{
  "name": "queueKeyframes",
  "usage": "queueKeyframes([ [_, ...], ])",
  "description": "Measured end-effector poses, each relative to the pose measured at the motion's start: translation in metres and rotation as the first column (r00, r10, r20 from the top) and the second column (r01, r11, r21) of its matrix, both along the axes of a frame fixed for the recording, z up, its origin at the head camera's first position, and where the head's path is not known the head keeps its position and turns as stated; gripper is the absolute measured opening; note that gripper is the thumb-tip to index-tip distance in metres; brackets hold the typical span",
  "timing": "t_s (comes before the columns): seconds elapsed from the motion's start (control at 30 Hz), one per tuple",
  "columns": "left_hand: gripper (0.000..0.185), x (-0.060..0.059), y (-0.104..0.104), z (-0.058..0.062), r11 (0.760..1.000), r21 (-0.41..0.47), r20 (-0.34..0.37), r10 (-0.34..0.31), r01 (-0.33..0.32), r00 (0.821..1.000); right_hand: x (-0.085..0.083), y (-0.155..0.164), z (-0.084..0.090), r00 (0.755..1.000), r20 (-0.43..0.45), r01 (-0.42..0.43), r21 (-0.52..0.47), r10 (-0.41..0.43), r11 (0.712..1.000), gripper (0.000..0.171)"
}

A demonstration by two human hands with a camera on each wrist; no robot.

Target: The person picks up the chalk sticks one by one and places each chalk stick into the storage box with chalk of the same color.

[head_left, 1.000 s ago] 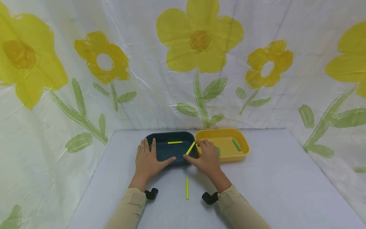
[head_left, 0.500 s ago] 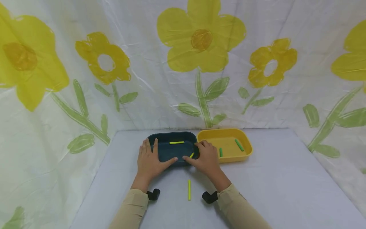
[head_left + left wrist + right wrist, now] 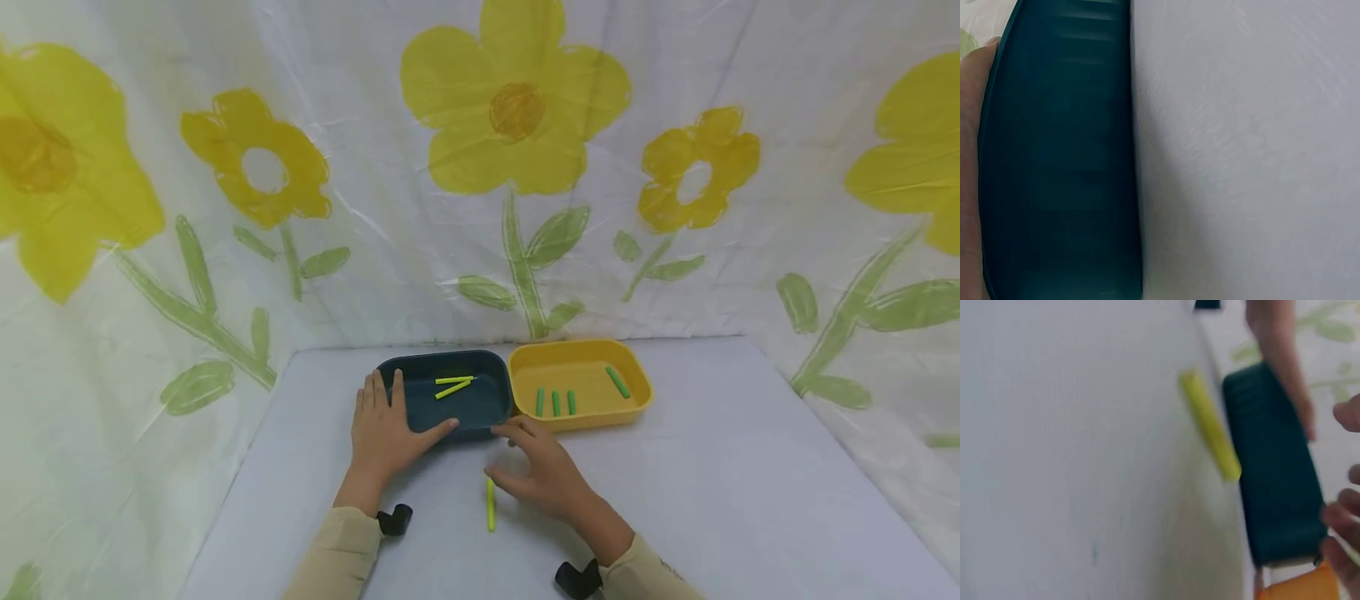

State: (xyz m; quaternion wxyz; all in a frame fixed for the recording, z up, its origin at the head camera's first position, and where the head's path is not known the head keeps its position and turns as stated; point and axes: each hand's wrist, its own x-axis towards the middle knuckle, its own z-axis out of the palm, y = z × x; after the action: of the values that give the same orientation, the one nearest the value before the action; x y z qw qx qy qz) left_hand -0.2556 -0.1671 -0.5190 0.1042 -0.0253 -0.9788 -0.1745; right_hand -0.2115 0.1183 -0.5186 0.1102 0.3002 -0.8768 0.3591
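Observation:
My left hand [image 3: 384,446] rests on the left and front rim of a dark teal tray [image 3: 487,408], thumb stretched along its near side; the left wrist view shows the tray's outer wall [image 3: 1060,156] close up. Inside, two slim yellow sticks [image 3: 453,389] lie with their right ends together. My right hand [image 3: 551,475] hovers over the table in front of the trays, fingers spread from the thumb and nothing held. Just by that thumb, another yellow stick [image 3: 491,508] lies on the white table; it looks blurred in the right wrist view.
A yellow tray [image 3: 592,421] stands against the teal tray's right side, with several green sticks [image 3: 556,403] in it. Behind the table [image 3: 750,492] hangs a white curtain [image 3: 390,275] printed with yellow flowers.
My right hand has let go of a yellow stick inside the teal tray and drawn back toward the stick on the table. The left hand keeps its place on the tray.

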Motion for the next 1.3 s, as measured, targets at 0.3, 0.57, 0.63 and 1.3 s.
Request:
queueKeyframes([
  [0.3, 0.142, -0.001, -0.002, -0.002, 1.000, -0.019, 0.027, 0.006, -0.005, 1.000, 0.002, -0.003, -0.004, 0.981, 0.195, -0.037, 0.275, -0.018, 0.961, 0.076],
  [0.57, 0.141, -0.001, -0.001, -0.001, 1.000, -0.011, 0.014, 0.007, -0.006, 1.000, 0.002, -0.009, -0.002, 0.982, 0.190, -0.071, 0.456, -0.019, 0.887, 0.085],
  [0.63, 0.140, 0.000, 0.000, -0.001, 1.000, -0.012, 0.009, 0.011, -0.011, 1.000, 0.002, -0.009, -0.001, 0.981, 0.195, -0.085, 0.468, -0.010, 0.879, 0.083],
  [1.3, 0.141, 0.000, 0.001, -0.001, 1.000, -0.016, 0.033, 0.012, -0.012, 0.999, 0.005, -0.011, 0.001, 0.981, 0.193, -0.111, 0.480, 0.019, 0.870, 0.072],
])
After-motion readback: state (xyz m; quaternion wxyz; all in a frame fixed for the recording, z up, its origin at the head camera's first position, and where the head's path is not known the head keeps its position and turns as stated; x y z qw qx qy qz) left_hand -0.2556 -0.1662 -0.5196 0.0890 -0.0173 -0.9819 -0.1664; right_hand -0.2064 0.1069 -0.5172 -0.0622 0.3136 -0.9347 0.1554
